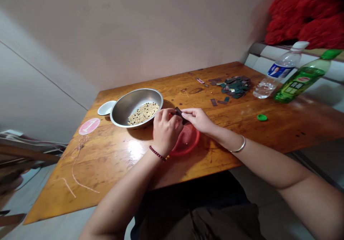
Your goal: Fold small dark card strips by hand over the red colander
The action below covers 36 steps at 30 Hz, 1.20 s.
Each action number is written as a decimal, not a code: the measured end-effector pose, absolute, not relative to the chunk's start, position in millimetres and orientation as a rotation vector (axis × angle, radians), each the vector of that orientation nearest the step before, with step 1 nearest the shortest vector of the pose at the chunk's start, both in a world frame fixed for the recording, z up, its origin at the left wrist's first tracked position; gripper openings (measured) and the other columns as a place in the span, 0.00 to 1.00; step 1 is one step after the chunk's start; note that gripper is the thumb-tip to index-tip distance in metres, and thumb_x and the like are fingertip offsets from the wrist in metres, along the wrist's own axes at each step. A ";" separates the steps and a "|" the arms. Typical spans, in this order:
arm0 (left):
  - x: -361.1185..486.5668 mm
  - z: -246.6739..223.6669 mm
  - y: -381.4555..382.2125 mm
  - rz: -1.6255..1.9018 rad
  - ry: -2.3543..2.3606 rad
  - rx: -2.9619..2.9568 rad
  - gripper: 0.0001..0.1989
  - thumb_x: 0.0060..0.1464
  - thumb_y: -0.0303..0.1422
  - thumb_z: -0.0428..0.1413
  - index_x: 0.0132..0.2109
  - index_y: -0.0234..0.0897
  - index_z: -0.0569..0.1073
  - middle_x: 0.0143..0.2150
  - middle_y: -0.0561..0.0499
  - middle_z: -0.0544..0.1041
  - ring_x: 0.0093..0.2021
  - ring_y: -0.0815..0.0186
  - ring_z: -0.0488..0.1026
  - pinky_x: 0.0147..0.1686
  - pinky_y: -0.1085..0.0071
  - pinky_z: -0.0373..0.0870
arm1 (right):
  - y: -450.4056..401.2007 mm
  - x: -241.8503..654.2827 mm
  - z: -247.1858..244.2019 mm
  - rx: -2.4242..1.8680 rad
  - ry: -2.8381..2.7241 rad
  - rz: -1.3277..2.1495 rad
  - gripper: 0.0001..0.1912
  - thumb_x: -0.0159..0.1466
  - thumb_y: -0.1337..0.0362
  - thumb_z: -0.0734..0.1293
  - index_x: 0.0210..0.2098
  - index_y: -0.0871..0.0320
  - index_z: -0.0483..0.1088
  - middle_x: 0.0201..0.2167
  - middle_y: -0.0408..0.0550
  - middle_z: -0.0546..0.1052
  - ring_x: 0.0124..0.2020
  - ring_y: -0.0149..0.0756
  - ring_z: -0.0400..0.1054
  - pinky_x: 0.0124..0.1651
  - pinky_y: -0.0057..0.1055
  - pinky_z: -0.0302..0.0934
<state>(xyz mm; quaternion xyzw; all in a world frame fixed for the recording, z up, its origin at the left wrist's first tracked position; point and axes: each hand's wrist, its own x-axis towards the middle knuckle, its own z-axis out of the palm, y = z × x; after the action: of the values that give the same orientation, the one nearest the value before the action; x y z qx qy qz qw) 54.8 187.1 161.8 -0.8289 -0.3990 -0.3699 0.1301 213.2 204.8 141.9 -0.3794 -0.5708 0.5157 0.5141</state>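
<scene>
Over a red plastic basket (188, 143), my two hands meet at a small dark brown flat piece (179, 113). My left hand (167, 130) is closed at its near side, fingers bent over it. From the other side, my right hand (197, 119) pinches the piece between thumb and fingers. Just left of the basket sits a steel bowl (118, 115) with pale and black beads or beans (143, 113) in it. Part of the basket is covered by my left hand, and its contents are mostly hidden.
A pile of dark green and brown flat pieces (236, 86) lies at the back right, near a water bottle (279, 71) and a green bottle (303, 78). A green cap (262, 117), a small white dish (106, 108), a round pink tag (89, 126) and loose string (76, 168) lie around.
</scene>
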 end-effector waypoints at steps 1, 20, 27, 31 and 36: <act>54.3 161.8 187.5 -1.078 -1.173 -2.380 0.02 0.55 0.29 0.58 0.34 0.38 0.76 0.46 0.45 0.73 0.48 0.57 0.65 0.50 0.59 0.67 | 204.9 213.2 141.7 -0.915 -1.370 1.240 0.19 0.56 0.53 0.70 0.42 0.58 0.78 0.38 0.49 0.81 0.37 0.40 0.75 0.44 0.39 0.70; 50.7 164.6 189.5 -1.101 -1.227 -2.294 0.02 0.54 0.28 0.58 0.34 0.38 0.75 0.45 0.45 0.73 0.47 0.57 0.65 0.51 0.58 0.66 | 206.8 212.3 139.1 -0.894 -1.361 1.229 0.20 0.55 0.52 0.71 0.41 0.58 0.78 0.38 0.49 0.81 0.36 0.37 0.75 0.46 0.38 0.69; 50.4 164.3 189.2 -1.102 -1.244 -2.323 0.02 0.53 0.28 0.58 0.33 0.38 0.75 0.46 0.44 0.71 0.48 0.56 0.65 0.51 0.56 0.66 | 206.4 212.3 139.0 -0.900 -1.365 1.224 0.21 0.55 0.50 0.71 0.41 0.58 0.78 0.38 0.49 0.81 0.36 0.38 0.75 0.47 0.39 0.69; 50.1 164.1 189.6 -1.120 -1.282 -2.229 0.01 0.53 0.29 0.59 0.34 0.39 0.76 0.45 0.45 0.70 0.47 0.55 0.65 0.51 0.55 0.65 | 206.1 211.7 139.1 -0.885 -1.357 1.231 0.21 0.55 0.50 0.71 0.41 0.58 0.78 0.38 0.50 0.81 0.37 0.38 0.76 0.48 0.40 0.69; 52.9 163.5 186.8 -1.068 -1.221 -2.336 0.03 0.55 0.31 0.57 0.34 0.38 0.76 0.41 0.44 0.69 0.43 0.58 0.65 0.47 0.59 0.66 | 204.5 211.6 140.1 -0.885 -1.345 1.259 0.20 0.56 0.51 0.71 0.42 0.58 0.77 0.39 0.50 0.81 0.37 0.37 0.75 0.47 0.39 0.69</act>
<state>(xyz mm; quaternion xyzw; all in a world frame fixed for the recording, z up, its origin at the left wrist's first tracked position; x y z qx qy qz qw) 52.9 186.8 163.5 -0.8123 -0.4247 -0.3714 0.1481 211.6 204.5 140.1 -0.3696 -0.5614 0.5253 0.5218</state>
